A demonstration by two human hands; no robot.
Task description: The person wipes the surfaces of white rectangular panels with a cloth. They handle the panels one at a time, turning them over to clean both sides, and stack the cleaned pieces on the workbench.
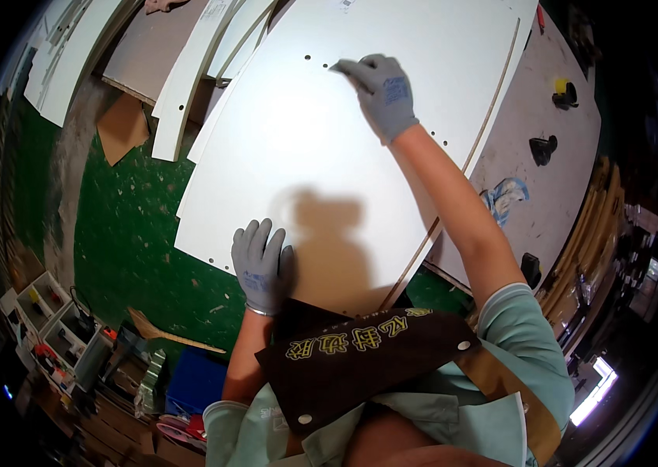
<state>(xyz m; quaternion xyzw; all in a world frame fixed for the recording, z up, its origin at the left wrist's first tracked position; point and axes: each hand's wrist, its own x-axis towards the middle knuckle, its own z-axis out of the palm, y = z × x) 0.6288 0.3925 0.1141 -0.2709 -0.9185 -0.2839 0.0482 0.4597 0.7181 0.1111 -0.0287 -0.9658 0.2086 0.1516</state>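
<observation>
A large white panel (247,163) with drilled holes and a long groove near its right side lies before me, on top of at least one similar panel. My left hand (262,262), in a grey work glove, rests at the panel's near edge with its fingers apart. Farther up the panel is my right hand (378,87), gloved in the same grey, its thumb and index finger extended close to a small dark hole (325,65). Whether the right fingertips hold something small cannot be told. A dark apron with writing hangs at my chest.
Right of the panel, a pale worktable (539,169) bears a blue-and-white cloth (507,198) and several dark tools. More white boards (174,117) and a brown cardboard piece (123,129) are at the left. Low left are a divided parts tray (66,327) and a blue bin (194,379).
</observation>
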